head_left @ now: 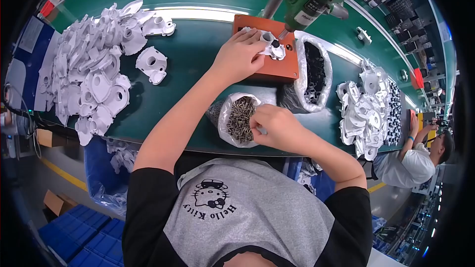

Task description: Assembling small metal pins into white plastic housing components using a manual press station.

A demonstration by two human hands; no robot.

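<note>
White moulded plastic housing with a round collar point(267, 37) is sitting on top of a squat orange block fixture point(277, 70), with a small black piece point(275, 43) showing on its right part, just below the metal tip of a green-painted overhead machine point(309, 7). Left hand point(240, 54) is lying over the housing's left side, fingers draping across and thumb resting by the near edge; whether it is gripping or only steadying, cannot tell. Right hand point(276, 126) is resting at the right rim of a clear plastic bag point(223, 123) holding loose metal screws point(241, 113), its fingers curling inward; fingertips are partly hidden, so cannot tell whether they are pinching a screw. Progress: this unit is looking partway done, black piece apparently placed, fastening probably remaining; no screw is clearly showing in the housing. A big heap of white housings point(91, 74) is filling the table's left, with one single white housing point(152, 64) lying just beside it, likely untreated stock. A smaller heap of white parts point(363, 113) is lying at right, presumably finished units, so plenty is seemingly remaining. An open plastic-lined bag point(300, 76) is holding many more black pieces point(314, 71) right beside the fixture.
</note>
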